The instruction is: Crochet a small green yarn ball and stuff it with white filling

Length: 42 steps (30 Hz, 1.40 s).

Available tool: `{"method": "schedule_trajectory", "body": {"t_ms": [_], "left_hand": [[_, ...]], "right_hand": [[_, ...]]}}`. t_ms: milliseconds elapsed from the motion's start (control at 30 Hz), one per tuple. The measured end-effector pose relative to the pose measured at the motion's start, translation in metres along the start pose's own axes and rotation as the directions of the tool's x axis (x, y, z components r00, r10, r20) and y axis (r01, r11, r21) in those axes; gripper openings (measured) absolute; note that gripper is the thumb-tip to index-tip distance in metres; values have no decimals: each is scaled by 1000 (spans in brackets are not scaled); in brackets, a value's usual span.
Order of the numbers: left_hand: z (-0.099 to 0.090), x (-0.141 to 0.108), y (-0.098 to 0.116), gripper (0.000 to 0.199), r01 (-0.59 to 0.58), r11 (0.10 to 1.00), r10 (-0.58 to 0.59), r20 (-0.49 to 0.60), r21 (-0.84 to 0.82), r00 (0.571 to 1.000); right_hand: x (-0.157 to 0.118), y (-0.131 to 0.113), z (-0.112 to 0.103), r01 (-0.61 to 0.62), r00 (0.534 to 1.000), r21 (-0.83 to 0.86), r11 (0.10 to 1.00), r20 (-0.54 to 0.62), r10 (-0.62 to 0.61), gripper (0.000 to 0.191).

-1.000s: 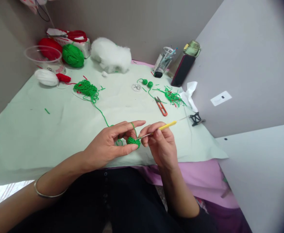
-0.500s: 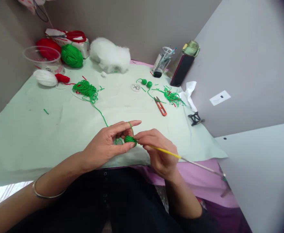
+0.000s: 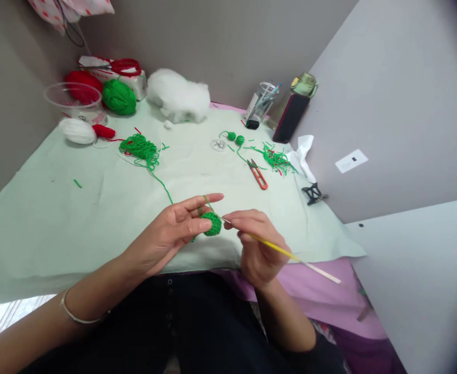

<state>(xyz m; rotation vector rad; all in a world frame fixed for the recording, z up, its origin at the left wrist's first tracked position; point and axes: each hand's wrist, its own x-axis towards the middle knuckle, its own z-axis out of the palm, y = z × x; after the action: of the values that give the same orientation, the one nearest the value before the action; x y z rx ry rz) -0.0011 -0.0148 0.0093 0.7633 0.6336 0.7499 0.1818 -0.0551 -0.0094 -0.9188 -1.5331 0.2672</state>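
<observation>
My left hand (image 3: pixel 173 228) pinches a small green crocheted piece (image 3: pixel 213 224) between thumb and fingers, and green yarn loops over its raised index finger. My right hand (image 3: pixel 261 244) grips a crochet hook (image 3: pixel 277 248) with a yellow handle; its metal tip meets the upper right edge of the piece. From the left hand a green strand runs back to a loose tangle of green yarn (image 3: pixel 139 149). Two small green balls (image 3: pixel 239 139) with yarn tails lie beyond the hands, near orange-handled thread snips (image 3: pixel 258 175).
At the back left are a green yarn ball (image 3: pixel 119 97), a clear tub (image 3: pixel 73 110), white yarn (image 3: pixel 77 132) and white stuffing (image 3: pixel 178 97). Green scraps (image 3: pixel 277 159), a clear cup (image 3: pixel 260 106), a bottle (image 3: pixel 305 84) and a black stand (image 3: pixel 314 194) sit right.
The green piece has turned and shows more of its rounded side, with my left thumb now over it. The hook's tip has drawn slightly right, and its rear end points lower.
</observation>
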Motion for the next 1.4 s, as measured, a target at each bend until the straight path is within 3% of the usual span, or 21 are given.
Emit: {"method": "schedule_trajectory", "body": {"t_ms": [167,300,400,567,1200,1400], "left_hand": [[-9,2,1,53,-6,993,7,-8,115,1000],[-5,2,-1,53,-58,985,57,7,160,998],[-3,1,0,42,-83,985,81,16,150,997],[-3,-1,1,17,-86,989,86,2,122,996],[0,0,1,14,-75,996,71,81,50,994],[-1,2,-3,25,-127,988,116,126,87,985]], "right_hand": [[23,-2,-18,-145,966,306,941,-160,201,16],[18,-4,-16,-281,951,388,878,-9,309,13],[9,-6,-8,-314,947,415,854,66,316,16],[6,-5,-2,-329,938,435,838,44,345,17],[4,-3,0,-341,934,402,850,43,354,16],[4,-2,7,-268,962,358,894,46,270,16]]}}
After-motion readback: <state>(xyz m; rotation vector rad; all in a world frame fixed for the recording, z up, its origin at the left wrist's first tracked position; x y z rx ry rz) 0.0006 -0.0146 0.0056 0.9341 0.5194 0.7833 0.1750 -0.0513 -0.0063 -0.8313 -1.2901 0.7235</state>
